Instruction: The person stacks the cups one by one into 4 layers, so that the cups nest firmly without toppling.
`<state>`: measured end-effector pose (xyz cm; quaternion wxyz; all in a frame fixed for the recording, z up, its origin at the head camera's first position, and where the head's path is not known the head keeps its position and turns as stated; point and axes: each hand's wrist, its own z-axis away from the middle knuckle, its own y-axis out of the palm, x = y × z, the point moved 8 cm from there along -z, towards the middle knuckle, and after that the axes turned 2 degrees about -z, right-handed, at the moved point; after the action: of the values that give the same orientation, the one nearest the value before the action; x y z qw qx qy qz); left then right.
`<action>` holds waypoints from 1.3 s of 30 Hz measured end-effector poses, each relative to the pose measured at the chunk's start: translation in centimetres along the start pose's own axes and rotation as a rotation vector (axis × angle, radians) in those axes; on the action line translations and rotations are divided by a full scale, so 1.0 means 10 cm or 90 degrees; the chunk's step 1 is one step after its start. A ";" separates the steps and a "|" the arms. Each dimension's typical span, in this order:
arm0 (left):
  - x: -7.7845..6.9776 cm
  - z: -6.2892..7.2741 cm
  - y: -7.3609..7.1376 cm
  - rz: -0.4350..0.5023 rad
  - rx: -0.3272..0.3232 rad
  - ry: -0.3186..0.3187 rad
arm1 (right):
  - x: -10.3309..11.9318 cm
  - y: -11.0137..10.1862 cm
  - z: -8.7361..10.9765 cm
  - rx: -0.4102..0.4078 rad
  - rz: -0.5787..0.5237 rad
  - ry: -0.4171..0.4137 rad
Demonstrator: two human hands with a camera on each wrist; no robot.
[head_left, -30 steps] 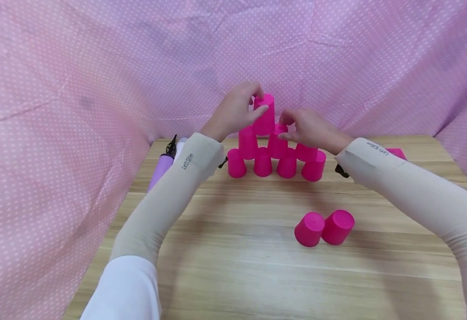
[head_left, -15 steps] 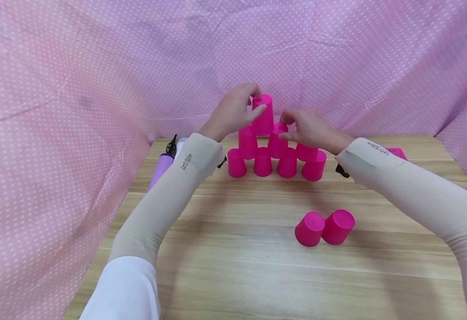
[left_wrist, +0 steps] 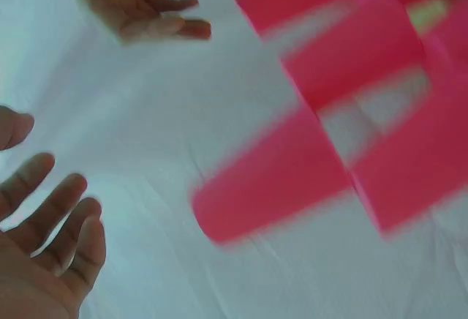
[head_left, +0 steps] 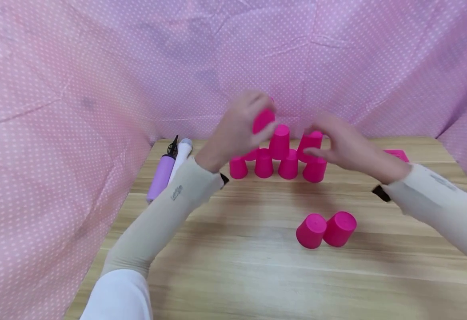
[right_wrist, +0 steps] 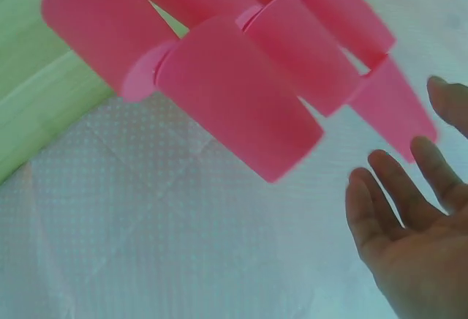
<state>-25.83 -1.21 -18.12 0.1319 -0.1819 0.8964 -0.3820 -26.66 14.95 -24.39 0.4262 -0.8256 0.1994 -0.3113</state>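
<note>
Upside-down pink cups form a pyramid at the back of the table: several in the bottom row (head_left: 263,163), three in the second row (head_left: 279,142), and one top cup (head_left: 263,120) above them. My left hand (head_left: 239,126) overlaps the top cup in the head view. In the left wrist view, that hand's spread fingers (left_wrist: 73,220) are apart from the top cup (left_wrist: 270,176). To the right, my right hand (head_left: 347,144) is beside the right second-row cup (head_left: 310,145), its fingers relaxed and holding nothing. The left second-row cup is partly hidden by the left hand.
Two more upside-down cups (head_left: 311,231) stand side by side nearer on the wooden table (head_left: 233,266). A purple hand pump (head_left: 162,175) and a white microphone (head_left: 182,153) lie at the back left. A flat pink piece (head_left: 397,155) lies at the back right. Dotted pink cloth (head_left: 201,53) hangs behind.
The left hand has let go of the top cup and moved slightly nearer. The right hand has drawn away to the right from the middle second-row cup.
</note>
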 end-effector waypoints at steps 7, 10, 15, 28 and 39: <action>-0.75 0.40 0.64 0.104 0.167 0.116 | 0.30 0.02 0.76 0.045 0.047 -0.049; -0.90 0.65 1.07 0.079 0.281 0.104 | 0.31 0.10 1.08 0.061 0.066 -0.024; -0.99 0.93 1.50 0.044 0.387 0.070 | 0.25 0.23 1.50 0.067 0.057 0.030; -0.99 1.14 1.70 0.141 0.363 0.006 | 0.18 0.41 1.76 -0.001 -0.057 0.095; -0.97 1.15 1.71 0.164 0.351 -0.008 | 0.09 0.49 1.86 -0.027 -0.101 0.171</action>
<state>-16.69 6.59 -37.49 0.2292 -0.0262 0.7736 -0.5903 -13.57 22.45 -36.31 0.3521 -0.7987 0.1952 -0.4472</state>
